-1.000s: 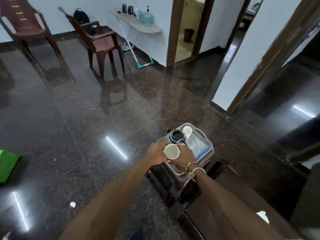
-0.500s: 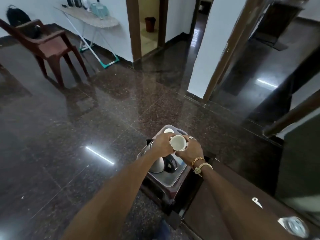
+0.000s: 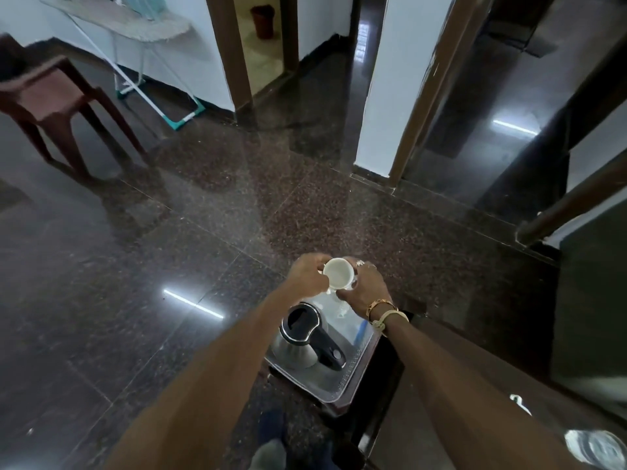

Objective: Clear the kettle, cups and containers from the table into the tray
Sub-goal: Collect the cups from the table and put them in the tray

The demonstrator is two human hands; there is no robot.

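The cup [image 3: 337, 274] is held between both hands (bare, a ring and bracelets on the right one), just beyond the kettle [image 3: 307, 335] and above the far end of the tray [image 3: 353, 371]; the left grip [image 3: 305, 274] pinches its rim from the kettle's left side, the right grip [image 3: 368, 288] curls round its wall from the right, so both are closed on it and neither is nearer. The cup seems tipped, its mouth turned back toward the camera; what lies in the tray straight below it is too blurred to name. The coming move, I judge, is a short drop beyond the kettle, righting the cup on the way. Right of the kettle, on the tabletop [image 3: 549, 412], one container [image 3: 593, 447] stands well apart. No brand or writing can be read on the cup, kettle or tray.
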